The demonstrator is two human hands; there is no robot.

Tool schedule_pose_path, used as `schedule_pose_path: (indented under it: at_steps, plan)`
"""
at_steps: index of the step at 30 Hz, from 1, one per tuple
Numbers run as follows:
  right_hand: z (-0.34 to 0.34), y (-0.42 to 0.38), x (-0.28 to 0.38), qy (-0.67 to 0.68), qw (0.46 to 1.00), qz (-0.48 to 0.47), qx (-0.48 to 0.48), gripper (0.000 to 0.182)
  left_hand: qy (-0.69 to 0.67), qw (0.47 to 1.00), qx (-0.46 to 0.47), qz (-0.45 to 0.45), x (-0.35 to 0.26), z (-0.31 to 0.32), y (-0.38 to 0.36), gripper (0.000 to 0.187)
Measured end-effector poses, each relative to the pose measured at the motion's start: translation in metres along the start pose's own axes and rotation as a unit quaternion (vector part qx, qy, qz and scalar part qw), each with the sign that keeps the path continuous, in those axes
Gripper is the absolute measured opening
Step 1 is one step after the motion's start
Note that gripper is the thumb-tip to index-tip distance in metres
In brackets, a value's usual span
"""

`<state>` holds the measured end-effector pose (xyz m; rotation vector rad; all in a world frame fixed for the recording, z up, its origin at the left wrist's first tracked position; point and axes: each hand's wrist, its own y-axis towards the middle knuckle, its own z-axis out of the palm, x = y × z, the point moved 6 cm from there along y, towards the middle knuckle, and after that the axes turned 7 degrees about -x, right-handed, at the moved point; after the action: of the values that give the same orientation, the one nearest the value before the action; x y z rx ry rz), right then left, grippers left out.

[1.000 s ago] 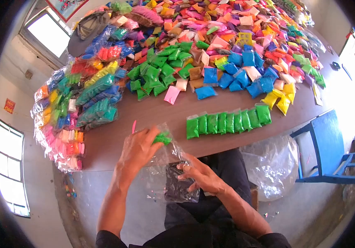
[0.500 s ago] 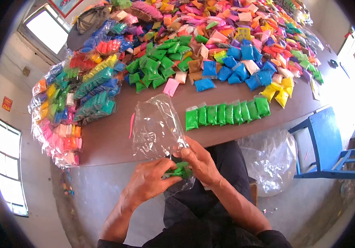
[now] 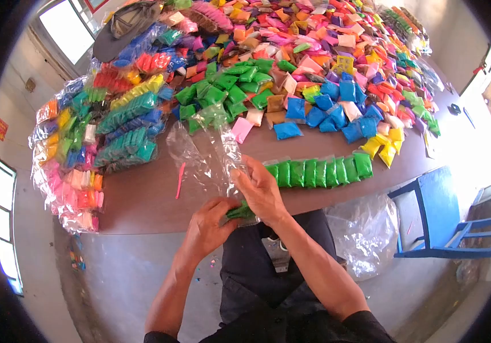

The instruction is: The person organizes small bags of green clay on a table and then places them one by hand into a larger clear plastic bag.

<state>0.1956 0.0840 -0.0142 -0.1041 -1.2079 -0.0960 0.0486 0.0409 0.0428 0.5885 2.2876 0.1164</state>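
Centre frame, at the table [image 3: 142, 200] edge: left hand [image 3: 208, 226] pinches green packets [image 3: 239, 212] inside the clear bag [image 3: 205, 154], while right hand [image 3: 259, 188] clamps the bag's side, keeping it upright so nothing spills.

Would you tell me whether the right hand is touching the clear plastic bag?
Touching: the head view shows the right hand pinching the clear plastic bag.

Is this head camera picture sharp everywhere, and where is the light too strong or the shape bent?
Head view: strong fisheye bending, dark round corners, table edge curved. Windows at left and the doorway at right are blown out white. The left hand, right hand and green packet look fairly sharp; glare shines on the clear bag; far packets blur together.
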Motion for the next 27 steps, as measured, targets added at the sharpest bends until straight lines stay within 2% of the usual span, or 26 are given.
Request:
schedule_pose_path:
  at_steps: [2, 3, 5, 8, 11, 14, 17, 20, 23, 26, 27]
  plan:
    - [0.004, 0.005, -0.016, -0.026, 0.999, -0.009, -0.016, 0.07, -0.015, 0.998, 0.008, -0.057, 0.016, 0.002, 0.002, 0.037]
    - [0.003, 0.004, -0.005, -0.129, 0.988, -0.081, -0.028, 0.069, -0.022, 0.997, 0.005, -0.068, 0.019, 0.001, 0.003, 0.037]
    - [0.001, -0.005, 0.018, -0.327, 0.918, -0.221, -0.046, 0.067, -0.037, 0.995, -0.002, -0.091, 0.024, 0.001, 0.002, 0.038]
    - [0.003, -0.039, 0.048, -0.326, 0.894, -0.307, -0.021, 0.059, -0.066, 0.998, -0.005, -0.015, 0.026, 0.003, 0.001, 0.037]
    - [-0.007, -0.08, 0.054, -0.346, 0.897, -0.274, -0.009, 0.053, -0.075, 0.996, -0.001, -0.039, 0.023, 0.001, 0.001, 0.038]
    - [-0.025, -0.107, 0.036, -0.408, 0.88, -0.23, -0.077, 0.053, -0.058, 0.998, -0.01, -0.026, 0.021, 0.003, 0.001, 0.038]
    - [-0.031, -0.114, 0.022, -0.399, 0.896, -0.168, -0.102, 0.055, -0.095, 0.995, -0.022, -0.021, 0.016, 0.007, 0.002, 0.038]
    - [-0.034, -0.106, 0.019, -0.391, 0.895, -0.186, -0.105, 0.053, -0.063, 0.998, -0.011, -0.011, 0.015, 0.013, 0.0, 0.037]
    - [-0.03, -0.099, 0.01, -0.358, 0.91, -0.185, -0.095, 0.052, -0.092, 0.995, -0.003, -0.022, 0.015, 0.011, 0.002, 0.036]
    - [-0.026, -0.093, 0.006, -0.319, 0.929, -0.165, -0.086, 0.052, -0.104, 0.993, -0.014, -0.057, 0.02, 0.004, 0.004, 0.033]
    - [-0.026, -0.093, 0.005, -0.328, 0.926, -0.168, -0.086, 0.053, -0.077, 0.996, -0.007, -0.033, 0.019, 0.004, 0.004, 0.033]
